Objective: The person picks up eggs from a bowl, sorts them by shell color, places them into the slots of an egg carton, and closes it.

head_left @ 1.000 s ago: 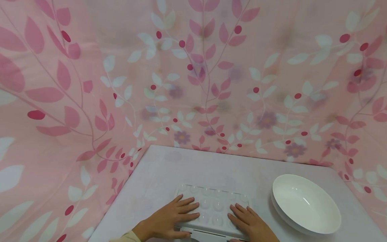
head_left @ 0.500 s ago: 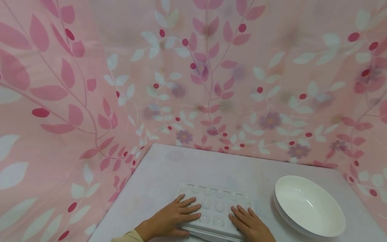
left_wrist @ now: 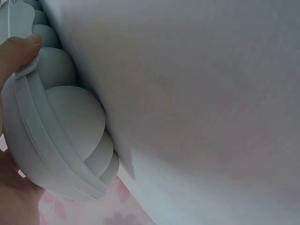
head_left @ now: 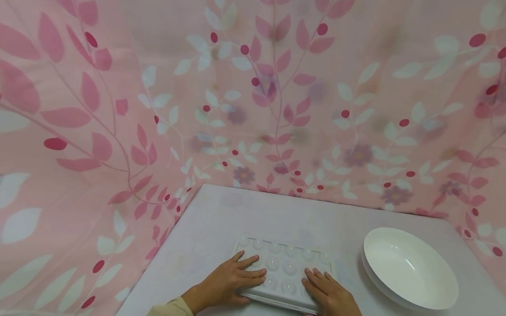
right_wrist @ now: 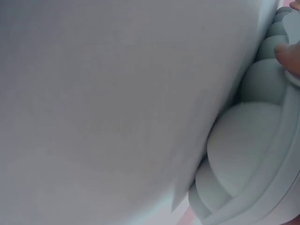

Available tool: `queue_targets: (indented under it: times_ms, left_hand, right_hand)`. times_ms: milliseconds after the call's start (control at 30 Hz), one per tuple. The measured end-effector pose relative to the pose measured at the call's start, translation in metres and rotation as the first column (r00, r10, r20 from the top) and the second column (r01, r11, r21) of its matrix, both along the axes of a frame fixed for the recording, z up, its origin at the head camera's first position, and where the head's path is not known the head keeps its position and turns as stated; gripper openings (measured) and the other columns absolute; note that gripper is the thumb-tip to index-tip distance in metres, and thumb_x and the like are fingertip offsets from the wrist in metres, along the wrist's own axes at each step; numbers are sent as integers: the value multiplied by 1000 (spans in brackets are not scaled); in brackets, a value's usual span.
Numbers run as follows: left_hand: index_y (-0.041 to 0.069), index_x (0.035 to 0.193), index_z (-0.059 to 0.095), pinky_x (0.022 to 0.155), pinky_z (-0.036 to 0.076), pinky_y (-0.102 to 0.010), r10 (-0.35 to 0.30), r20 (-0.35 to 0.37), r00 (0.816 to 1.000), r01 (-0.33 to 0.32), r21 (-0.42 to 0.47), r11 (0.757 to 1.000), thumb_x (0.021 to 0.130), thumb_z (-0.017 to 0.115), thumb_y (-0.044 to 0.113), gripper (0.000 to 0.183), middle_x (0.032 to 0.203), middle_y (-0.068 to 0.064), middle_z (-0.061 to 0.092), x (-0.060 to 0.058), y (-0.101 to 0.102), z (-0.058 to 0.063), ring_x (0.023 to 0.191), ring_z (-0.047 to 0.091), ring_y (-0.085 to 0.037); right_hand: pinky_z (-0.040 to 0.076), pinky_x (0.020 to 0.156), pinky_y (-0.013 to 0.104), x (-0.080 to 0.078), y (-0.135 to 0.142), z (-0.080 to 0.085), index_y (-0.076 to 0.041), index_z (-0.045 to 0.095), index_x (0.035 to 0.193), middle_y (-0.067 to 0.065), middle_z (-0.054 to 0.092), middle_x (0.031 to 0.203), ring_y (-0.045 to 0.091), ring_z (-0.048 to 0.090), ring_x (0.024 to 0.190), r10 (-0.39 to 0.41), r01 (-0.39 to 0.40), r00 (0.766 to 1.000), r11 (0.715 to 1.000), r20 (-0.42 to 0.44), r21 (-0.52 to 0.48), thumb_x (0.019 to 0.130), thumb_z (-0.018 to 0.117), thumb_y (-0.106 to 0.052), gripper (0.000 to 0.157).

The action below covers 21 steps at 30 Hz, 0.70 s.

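A white plastic egg box (head_left: pixel 290 286) with rows of domes on its lid lies near the front of the table. My left hand (head_left: pixel 232 280) spreads straight fingers over the lid's left side. Straight fingers of my right hand (head_left: pixel 330 290) rest on its right side. In the left wrist view, my left thumb (left_wrist: pixel 21 51) presses at the rim by a tab, above the box's rounded cups (left_wrist: pixel 77 119). The right wrist view has my right thumb (right_wrist: pixel 288 56) at the same rim, with the cups (right_wrist: pixel 251 143) bulging below it. The box's inside is hidden.
A large, shiny white bowl (head_left: pixel 409 267) stands to the right of the box. The pale table (head_left: pixel 221 215) meets pink leaf-patterned cloth (head_left: pixel 292 109) at the back and left.
The lid's front edge has come down, and the slotted front gap below it has closed up. Both hands stay on the lid. The view has shifted slightly.
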State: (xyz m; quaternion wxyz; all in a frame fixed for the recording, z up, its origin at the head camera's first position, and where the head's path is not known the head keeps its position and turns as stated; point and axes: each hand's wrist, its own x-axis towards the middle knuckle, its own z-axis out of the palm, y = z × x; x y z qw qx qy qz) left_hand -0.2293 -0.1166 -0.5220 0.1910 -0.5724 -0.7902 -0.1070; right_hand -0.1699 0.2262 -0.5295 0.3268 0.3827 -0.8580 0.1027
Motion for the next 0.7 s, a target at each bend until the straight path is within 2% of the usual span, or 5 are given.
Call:
queue_targets:
  times_ms: [100,233,400,567,700]
  left_hand:
    - [20,137,59,100,42,-60,4,-1,1000,-4,-3,1000,76,80,47,70,142,6,52,1,1,1,135,43,-29]
    - [18,136,59,101,41,-60,-5,24,1000,5,-9,1000,80,76,52,68,143,4,52,2,0,2,136,42,-29]
    - [17,132,62,103,44,-49,-24,48,999,22,48,999,87,65,55,59,145,-3,50,-9,-1,10,133,46,-24]
    - [14,142,52,107,40,-46,72,41,997,-77,116,990,87,64,54,69,155,-8,34,-41,-4,34,138,38,-29]
    - [16,151,39,110,34,-49,198,11,980,-198,144,970,85,61,62,83,158,-7,28,-76,-3,52,142,29,-32]
  right_hand:
    - [13,115,18,1,-1,3,-6,75,109,11,67,121,28,66,105,-10,10,1000,1000,20,-1,72,67,-73,76]
    - [42,104,29,7,0,15,-10,74,112,6,65,125,24,64,111,-65,56,986,997,154,62,74,65,-73,75]
    - [56,85,40,5,9,49,-20,62,134,-2,54,140,19,60,116,-196,162,881,980,431,114,79,61,-72,75]
    - [57,79,44,-30,34,88,-19,46,147,2,46,147,23,57,118,-184,198,961,979,206,-52,78,74,-56,83]
    - [53,83,53,-72,49,120,-14,40,150,8,41,151,30,46,129,-181,190,981,971,76,-146,84,65,-59,84]
